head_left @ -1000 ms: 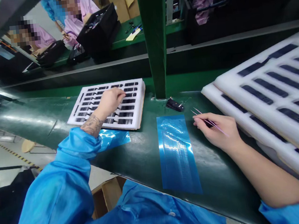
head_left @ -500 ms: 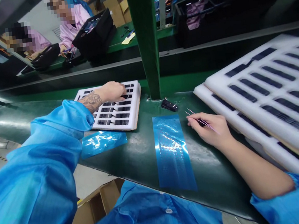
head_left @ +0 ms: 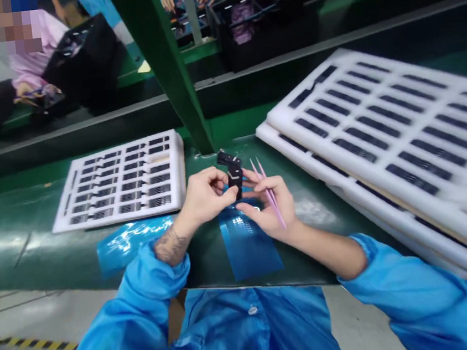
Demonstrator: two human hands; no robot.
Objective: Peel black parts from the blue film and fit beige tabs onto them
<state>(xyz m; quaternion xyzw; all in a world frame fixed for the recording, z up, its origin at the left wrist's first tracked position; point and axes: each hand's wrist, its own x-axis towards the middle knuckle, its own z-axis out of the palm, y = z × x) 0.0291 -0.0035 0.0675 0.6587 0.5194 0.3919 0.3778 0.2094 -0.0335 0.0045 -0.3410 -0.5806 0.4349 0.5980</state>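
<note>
My left hand (head_left: 204, 195) pinches a small black part (head_left: 235, 177) above the blue film sheet (head_left: 248, 240) on the green bench. My right hand (head_left: 270, 204) meets it from the right, fingertips touching the same part, with pink tweezers (head_left: 267, 191) tucked under its fingers. To the left lies a white foam tray (head_left: 119, 178) with rows of small black parts. Another black part (head_left: 224, 157) sits by the foot of the green post.
A green post (head_left: 163, 65) rises just behind my hands. Stacked white foam trays (head_left: 378, 126) with black parts fill the right side. A second blue film (head_left: 132, 241) lies at the left bench edge. Other people work at black bins (head_left: 250, 20) across the belt.
My left hand left the white tray and came to the middle with a black part. My right hand moved left to meet it. The view swung right.
</note>
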